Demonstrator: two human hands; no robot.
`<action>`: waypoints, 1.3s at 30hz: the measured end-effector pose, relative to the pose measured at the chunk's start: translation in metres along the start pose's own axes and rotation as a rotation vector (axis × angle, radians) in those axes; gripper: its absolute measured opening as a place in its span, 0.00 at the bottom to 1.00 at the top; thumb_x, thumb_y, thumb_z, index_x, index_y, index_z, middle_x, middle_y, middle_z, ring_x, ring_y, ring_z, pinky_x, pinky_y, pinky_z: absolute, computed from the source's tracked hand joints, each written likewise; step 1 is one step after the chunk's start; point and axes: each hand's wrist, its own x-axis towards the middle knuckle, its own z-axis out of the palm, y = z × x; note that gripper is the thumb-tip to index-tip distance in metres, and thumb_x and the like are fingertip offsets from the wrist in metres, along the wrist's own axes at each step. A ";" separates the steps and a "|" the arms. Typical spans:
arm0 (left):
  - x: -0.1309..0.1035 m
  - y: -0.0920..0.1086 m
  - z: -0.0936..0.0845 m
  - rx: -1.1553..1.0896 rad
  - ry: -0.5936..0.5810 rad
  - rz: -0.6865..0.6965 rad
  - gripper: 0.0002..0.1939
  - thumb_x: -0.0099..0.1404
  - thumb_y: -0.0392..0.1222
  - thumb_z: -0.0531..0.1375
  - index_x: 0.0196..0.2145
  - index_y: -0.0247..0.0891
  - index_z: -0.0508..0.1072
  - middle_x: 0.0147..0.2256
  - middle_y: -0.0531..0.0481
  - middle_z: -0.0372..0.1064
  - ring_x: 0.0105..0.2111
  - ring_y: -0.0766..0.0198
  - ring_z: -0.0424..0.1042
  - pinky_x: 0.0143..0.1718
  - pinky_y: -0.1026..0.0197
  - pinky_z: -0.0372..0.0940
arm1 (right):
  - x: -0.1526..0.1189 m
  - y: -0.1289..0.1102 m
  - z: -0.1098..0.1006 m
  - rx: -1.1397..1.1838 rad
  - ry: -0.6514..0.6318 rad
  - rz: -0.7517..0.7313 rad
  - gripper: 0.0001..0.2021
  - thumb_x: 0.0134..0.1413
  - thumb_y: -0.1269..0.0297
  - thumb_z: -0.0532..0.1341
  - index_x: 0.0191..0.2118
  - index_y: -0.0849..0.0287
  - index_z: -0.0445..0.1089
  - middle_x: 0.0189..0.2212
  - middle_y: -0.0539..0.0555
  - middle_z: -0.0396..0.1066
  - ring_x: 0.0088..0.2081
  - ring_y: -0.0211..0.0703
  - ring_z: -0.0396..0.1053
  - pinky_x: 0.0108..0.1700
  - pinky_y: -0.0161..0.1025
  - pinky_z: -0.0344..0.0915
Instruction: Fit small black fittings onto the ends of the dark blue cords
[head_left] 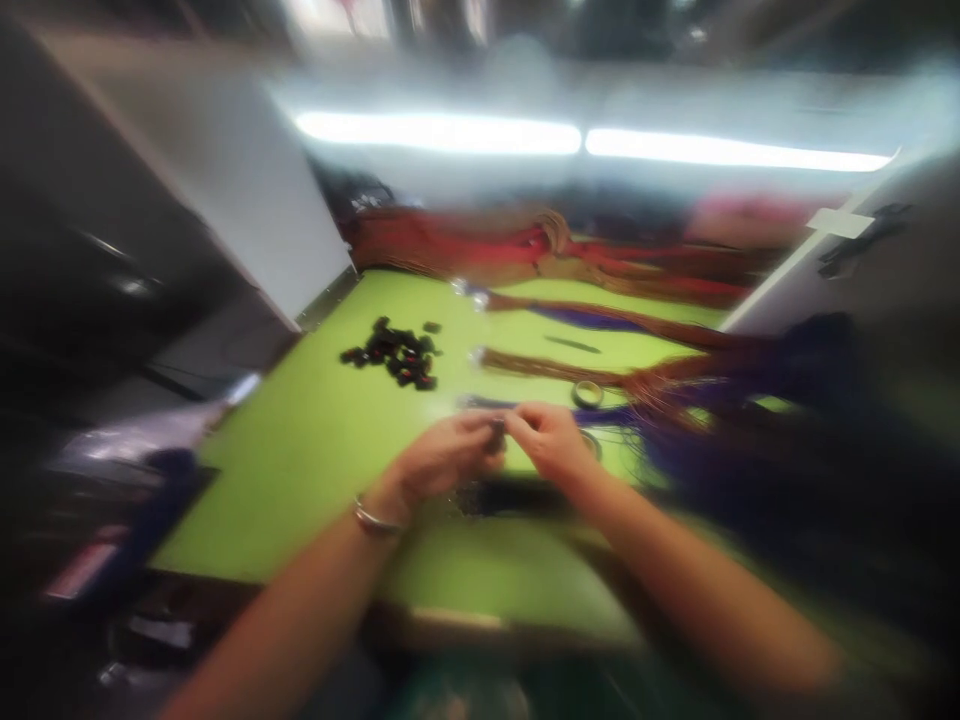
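Note:
Above the front middle of the green table, my left hand is closed, its fingertips pinching a small dark piece. Close against it, my right hand has thumb and forefinger pressed together at the same spot; what lies in that pinch is too small and blurred to name. Beyond my left hand, small black parts are heaped loosely. Bundles of brown wires and purple wires run off to the right behind my right hand, with pale ends toward the middle.
The green table top is bounded by a white panel at left. A roll of tape and a thin dark tool lie among the wires. Red and brown wire bundles line the back beneath bright tube lights.

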 end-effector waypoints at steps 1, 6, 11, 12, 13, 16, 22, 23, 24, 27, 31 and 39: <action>0.000 -0.001 -0.001 0.000 -0.011 -0.005 0.18 0.56 0.36 0.64 0.45 0.34 0.74 0.31 0.47 0.71 0.28 0.69 0.70 0.29 0.67 0.63 | 0.000 -0.001 -0.001 -0.003 0.008 0.005 0.13 0.48 0.62 0.54 0.18 0.62 0.64 0.16 0.47 0.59 0.22 0.32 0.54 0.26 0.31 0.52; 0.003 -0.002 -0.005 -0.082 0.040 0.068 0.14 0.55 0.32 0.64 0.42 0.35 0.74 0.34 0.46 0.72 0.32 0.68 0.71 0.33 0.68 0.64 | 0.001 0.000 -0.004 -0.016 -0.026 0.044 0.12 0.46 0.62 0.55 0.17 0.62 0.63 0.15 0.47 0.56 0.22 0.32 0.53 0.25 0.31 0.51; 0.002 0.001 -0.004 -0.113 0.056 0.098 0.12 0.56 0.30 0.62 0.40 0.34 0.74 0.34 0.48 0.73 0.31 0.70 0.71 0.36 0.67 0.65 | 0.000 0.007 0.001 -0.054 -0.113 0.046 0.16 0.49 0.58 0.54 0.17 0.61 0.60 0.15 0.46 0.52 0.22 0.31 0.50 0.25 0.32 0.49; 0.002 0.001 -0.004 -0.113 0.059 0.095 0.12 0.57 0.30 0.62 0.40 0.34 0.74 0.34 0.48 0.73 0.31 0.70 0.71 0.36 0.67 0.65 | 0.000 0.008 0.001 -0.056 -0.114 0.050 0.16 0.49 0.57 0.54 0.17 0.61 0.59 0.15 0.46 0.52 0.22 0.31 0.50 0.25 0.32 0.49; 0.002 0.000 -0.004 -0.112 0.061 0.090 0.12 0.57 0.30 0.62 0.40 0.34 0.74 0.34 0.48 0.73 0.31 0.69 0.71 0.36 0.67 0.65 | 0.000 0.008 0.002 -0.056 -0.112 0.054 0.17 0.49 0.57 0.54 0.17 0.61 0.59 0.15 0.46 0.52 0.22 0.31 0.50 0.25 0.32 0.49; 0.002 -0.001 -0.005 -0.109 0.066 0.080 0.13 0.56 0.30 0.62 0.41 0.35 0.74 0.34 0.48 0.73 0.32 0.69 0.71 0.37 0.67 0.65 | 0.000 0.008 0.002 -0.039 -0.109 0.060 0.16 0.48 0.56 0.53 0.17 0.61 0.58 0.15 0.46 0.51 0.22 0.31 0.49 0.24 0.32 0.48; 0.001 0.001 -0.005 -0.088 0.074 0.081 0.14 0.55 0.30 0.64 0.41 0.34 0.74 0.35 0.48 0.73 0.33 0.68 0.72 0.38 0.66 0.65 | 0.000 0.005 -0.001 -0.043 -0.110 0.065 0.15 0.47 0.57 0.53 0.16 0.60 0.57 0.15 0.46 0.51 0.22 0.32 0.50 0.25 0.32 0.49; 0.001 0.001 -0.004 -0.082 0.079 0.084 0.13 0.55 0.31 0.64 0.40 0.34 0.74 0.34 0.48 0.73 0.33 0.68 0.72 0.38 0.66 0.65 | 0.000 0.005 -0.001 -0.051 -0.109 0.063 0.15 0.47 0.58 0.52 0.16 0.60 0.57 0.15 0.46 0.51 0.22 0.32 0.50 0.25 0.32 0.49; 0.000 0.001 -0.004 -0.072 0.084 0.086 0.13 0.54 0.31 0.64 0.40 0.34 0.74 0.34 0.48 0.73 0.32 0.69 0.72 0.38 0.66 0.65 | 0.000 0.005 -0.001 -0.061 -0.109 0.062 0.15 0.47 0.58 0.52 0.16 0.60 0.57 0.15 0.46 0.51 0.22 0.32 0.49 0.25 0.32 0.49; 0.000 0.001 -0.003 0.000 0.093 0.104 0.14 0.53 0.32 0.65 0.40 0.34 0.74 0.33 0.49 0.73 0.32 0.69 0.71 0.37 0.66 0.65 | 0.000 0.007 0.000 -0.085 -0.113 0.064 0.13 0.46 0.61 0.52 0.16 0.60 0.57 0.15 0.46 0.51 0.22 0.32 0.50 0.25 0.32 0.48; 0.001 -0.002 -0.001 0.114 0.137 0.183 0.14 0.52 0.33 0.66 0.39 0.34 0.76 0.35 0.48 0.73 0.32 0.69 0.71 0.38 0.65 0.65 | 0.000 0.009 0.002 -0.116 -0.118 0.043 0.12 0.45 0.64 0.52 0.16 0.60 0.56 0.15 0.46 0.52 0.22 0.32 0.50 0.24 0.31 0.48; 0.005 -0.004 0.000 0.003 0.200 0.148 0.14 0.49 0.33 0.68 0.36 0.34 0.77 0.34 0.48 0.75 0.33 0.68 0.73 0.39 0.64 0.67 | 0.003 0.000 -0.007 -0.013 -0.181 0.202 0.11 0.47 0.61 0.56 0.21 0.62 0.67 0.15 0.46 0.60 0.20 0.31 0.54 0.25 0.31 0.53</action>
